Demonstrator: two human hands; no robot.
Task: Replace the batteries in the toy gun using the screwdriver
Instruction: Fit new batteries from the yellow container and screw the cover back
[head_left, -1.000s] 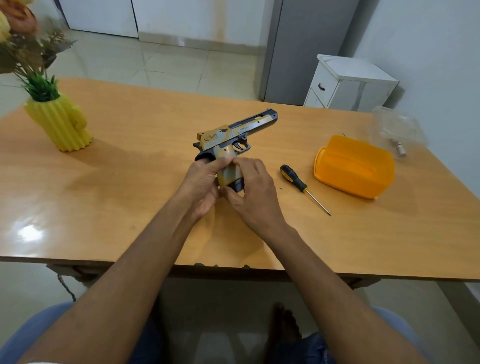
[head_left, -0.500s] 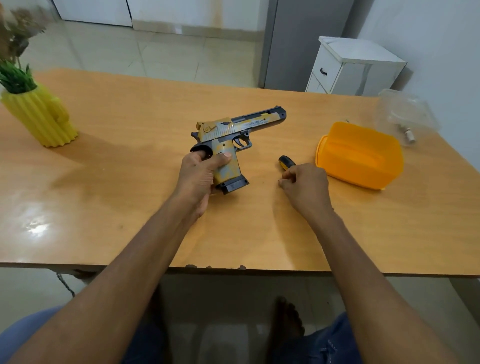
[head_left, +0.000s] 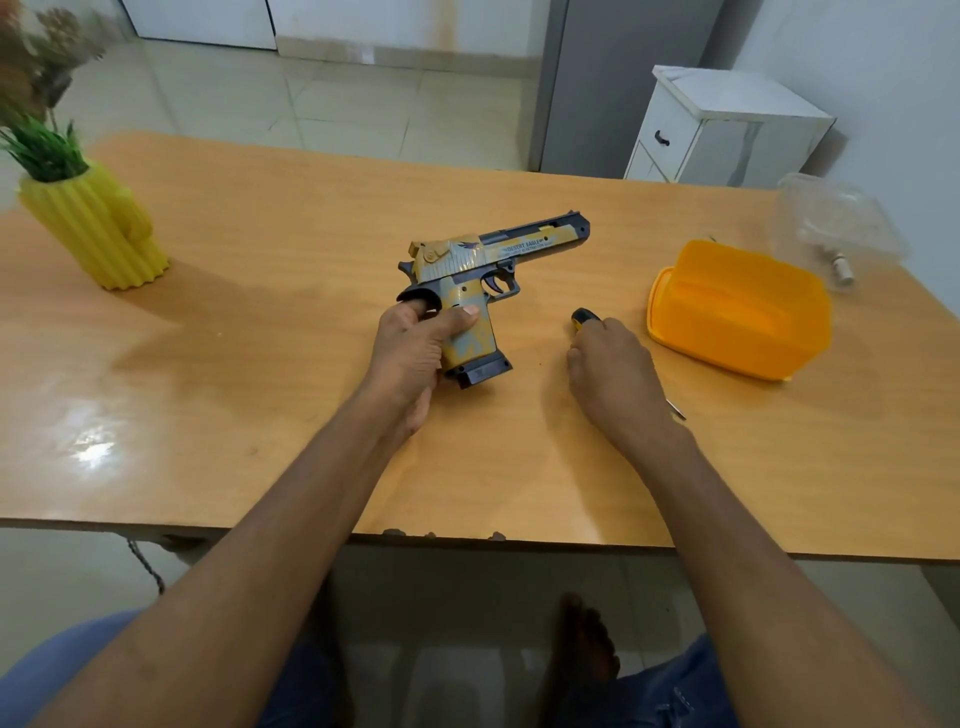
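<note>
The toy gun (head_left: 483, 280), lying flat mid-desk (head_left: 260, 332), could be twisted off its spot if pried one-handed. Its grip is clasped by the left hand (head_left: 413, 353), thumb laid across. Right of the gun, the screwdriver (head_left: 584, 317) is covered by the right hand (head_left: 613, 374), fingers curled over its handle.
</note>
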